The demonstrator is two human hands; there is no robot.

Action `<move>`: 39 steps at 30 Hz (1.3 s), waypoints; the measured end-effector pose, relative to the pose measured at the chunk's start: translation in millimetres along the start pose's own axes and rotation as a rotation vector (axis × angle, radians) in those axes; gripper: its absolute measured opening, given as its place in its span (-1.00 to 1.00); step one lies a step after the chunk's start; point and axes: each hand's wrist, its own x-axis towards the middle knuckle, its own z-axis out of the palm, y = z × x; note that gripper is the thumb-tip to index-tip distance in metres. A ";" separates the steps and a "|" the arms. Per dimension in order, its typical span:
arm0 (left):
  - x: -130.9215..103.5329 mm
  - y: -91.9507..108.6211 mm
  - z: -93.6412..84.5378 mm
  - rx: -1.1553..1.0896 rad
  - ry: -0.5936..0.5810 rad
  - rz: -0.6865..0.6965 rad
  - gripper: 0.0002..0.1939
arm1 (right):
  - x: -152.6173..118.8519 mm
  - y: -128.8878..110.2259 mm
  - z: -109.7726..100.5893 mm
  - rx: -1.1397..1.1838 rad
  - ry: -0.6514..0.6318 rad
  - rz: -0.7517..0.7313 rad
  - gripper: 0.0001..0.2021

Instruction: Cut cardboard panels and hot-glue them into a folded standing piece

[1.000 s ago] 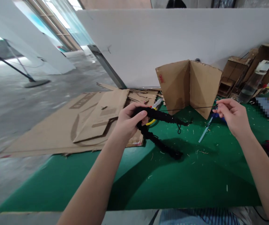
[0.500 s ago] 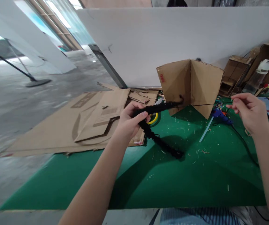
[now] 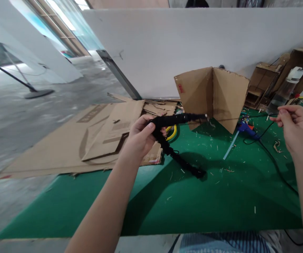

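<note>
Between the thumb and fingers of my left hand (image 3: 144,135) is a black yarn-wrapped stick (image 3: 177,120), bent or forked at the grip. One arm of it points right, with a pale tip showing at its end. The other arm slants down to the right, low over the green table (image 3: 151,207). My right hand (image 3: 296,123), out to the right, pinches a thin black thread (image 3: 265,130). Part of the thread hangs in a loop below the fingers. A blue glue gun (image 3: 248,130) with a pale glue stick (image 3: 231,144) lies just left of that hand.
A folded cardboard piece (image 3: 212,95) stands upright at the back. Flat cardboard sheets (image 3: 98,137) cover the left side, beside yellow-handled scissors (image 3: 172,133). Cardboard boxes (image 3: 264,79) and a clear bottle (image 3: 284,89) stand at the back right. A black cable (image 3: 278,168) crosses the right side.
My right hand has moved right, away from the stick, still pinching the thread. The stick's upper arm has turned slightly, and its curled end now shows a pale tip. My left hand keeps its grip.
</note>
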 end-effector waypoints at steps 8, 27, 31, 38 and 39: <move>4.3 -2.7 -4.9 0.191 0.028 -0.011 -0.68 | 10.3 1.5 -11.2 0.047 0.137 -0.095 -0.88; 4.4 -1.8 -18.2 -0.196 0.247 -0.025 -0.66 | 8.2 54.4 -33.1 -0.429 0.053 0.158 -0.87; 10.6 -4.8 -16.8 -0.119 0.279 0.026 -0.66 | 7.7 56.7 -35.4 -0.420 0.172 0.077 -0.87; 13.3 -10.0 -10.1 -0.025 0.488 0.067 -0.76 | 6.7 56.3 -37.8 -0.528 0.229 0.035 -0.82; 13.2 -9.9 -9.7 -0.034 0.514 0.045 -0.76 | 7.0 57.5 -39.0 -0.539 0.222 0.036 -0.83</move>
